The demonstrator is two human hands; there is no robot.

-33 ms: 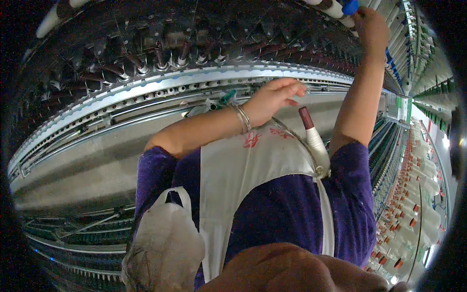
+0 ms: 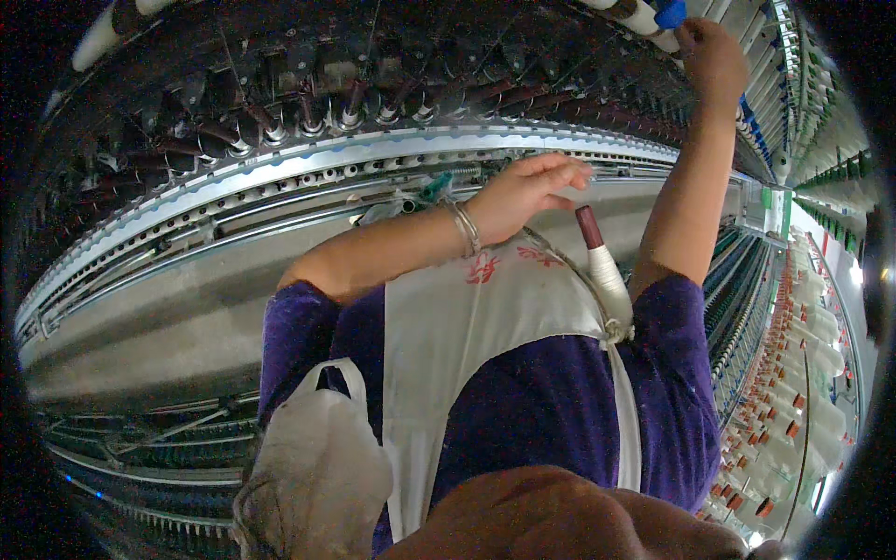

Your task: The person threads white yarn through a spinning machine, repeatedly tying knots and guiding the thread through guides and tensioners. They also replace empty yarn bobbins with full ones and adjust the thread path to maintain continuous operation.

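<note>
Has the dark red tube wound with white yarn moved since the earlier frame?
No, not visibly: the dark red tube wound with white yarn sits in the same place below the long blue-and-white machine rail, with no clear shift either way.

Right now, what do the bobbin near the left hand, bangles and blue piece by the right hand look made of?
Bobbin: matte white wound yarn, from its fine ridges; the smooth maroon end suggests plastic, possibly painted wood.
Bangles: probably polished metal, from silvery glints.
Blue piece: perhaps plastic, from its even colour; finish unclear, too small.
</note>
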